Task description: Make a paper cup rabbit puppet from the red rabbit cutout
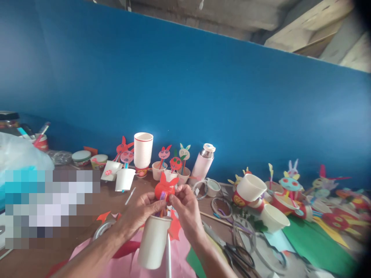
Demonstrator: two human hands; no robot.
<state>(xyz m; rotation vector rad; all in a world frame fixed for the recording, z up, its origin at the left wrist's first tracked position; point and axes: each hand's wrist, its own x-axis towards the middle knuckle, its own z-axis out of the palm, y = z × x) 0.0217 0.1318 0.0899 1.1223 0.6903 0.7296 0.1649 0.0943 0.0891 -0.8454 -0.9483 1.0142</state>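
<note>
Between my two hands is a red paper rabbit head [162, 190] with two pointed ears, its back facing me. My left hand [147, 206] pinches its left side near a purple strip stuck on the back. At its right edge, my right hand [185, 202] has thumb and fingertips pressed together on the paper. Just below, a tilted white paper cup [154, 243] hangs under the head, with thin sticks showing at its rim. Pink paper [127, 266] and red paper scraps [174, 227] lie beneath my hands.
Finished cup puppets [125, 179] and a stack of paper cups [143, 150] stand along the blue wall. Beside them is a pink thermos [203, 164]. Scissors [236, 253], tape rings [222, 208], loose cups [275, 218] and green paper [313, 247] lie to the right.
</note>
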